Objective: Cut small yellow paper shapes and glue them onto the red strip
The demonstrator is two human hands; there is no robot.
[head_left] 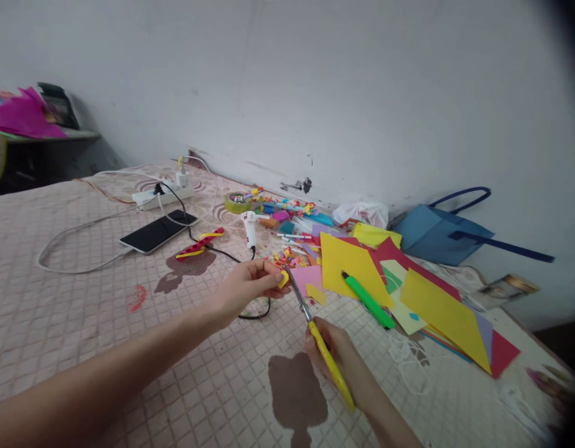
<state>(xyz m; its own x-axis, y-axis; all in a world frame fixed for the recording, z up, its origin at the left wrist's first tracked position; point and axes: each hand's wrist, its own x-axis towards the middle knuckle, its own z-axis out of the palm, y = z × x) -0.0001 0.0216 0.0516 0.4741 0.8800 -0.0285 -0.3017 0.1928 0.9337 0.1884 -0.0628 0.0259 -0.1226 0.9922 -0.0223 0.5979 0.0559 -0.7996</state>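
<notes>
Between the thumb and fingers of my left hand (pixel 250 286) is a small piece of yellow paper (pixel 284 279). My right hand (pixel 336 348) is closed around the yellow-handled scissors (pixel 329 361), whose metal blades point up and away beside the paper piece. Whether the blades touch the paper is hard to tell. Just beyond my fingers lie small colourful paper scraps (pixel 292 256) and a pink sheet (pixel 306 278). A larger yellow scrap (pixel 316 294) rests to the right of the blades.
Yellow sheets (pixel 348 264), a green marker (pixel 369 302) and white string (pixel 409 358) lie right. A white glue gun (pixel 250 229) stands ahead. Leftward are a red-and-yellow strip (pixel 200 243), a phone (pixel 159 231) and a power strip (pixel 163 198). A blue bag (pixel 439 233) leans against the wall.
</notes>
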